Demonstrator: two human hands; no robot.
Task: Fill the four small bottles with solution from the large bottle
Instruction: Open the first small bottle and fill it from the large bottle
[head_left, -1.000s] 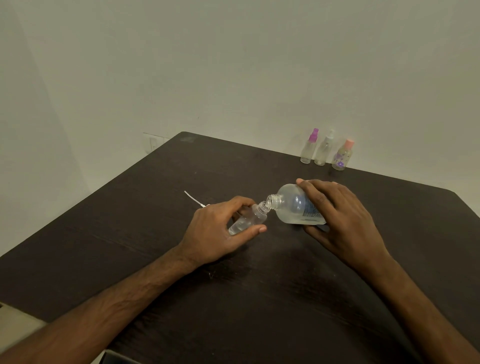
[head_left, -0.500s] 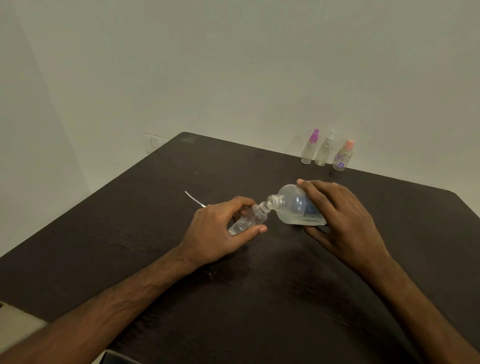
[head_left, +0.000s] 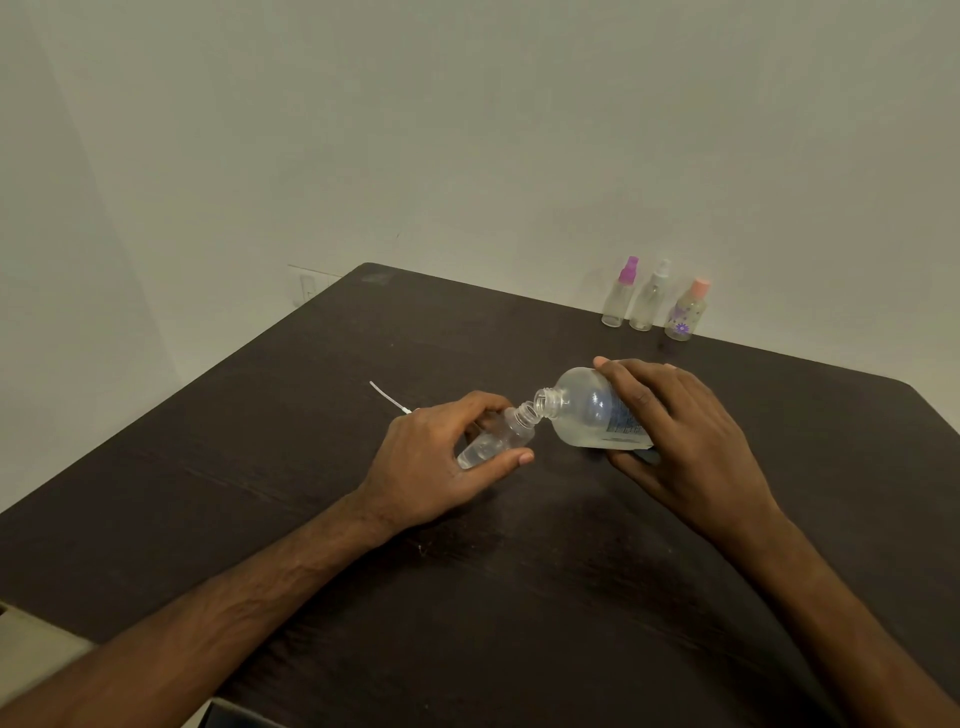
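A dark brown wooden table (head_left: 311, 467) carries three small capped clear plastic bottles (head_left: 649, 301) standing beyond the right hand (head_left: 691, 441), and a thin white tube (head_left: 387, 397) just past the left hand (head_left: 441, 462).

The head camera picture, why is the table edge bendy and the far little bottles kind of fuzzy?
In the head view the wide lens curves the table edges near the frame's borders; the three capped bottles at the back look soft and small, so details blur; the large bottle shows a pale glare patch; lighting is dim and even, with faint shadows under both hands.

head cam, looks fwd-down, table (head_left: 260, 493) close
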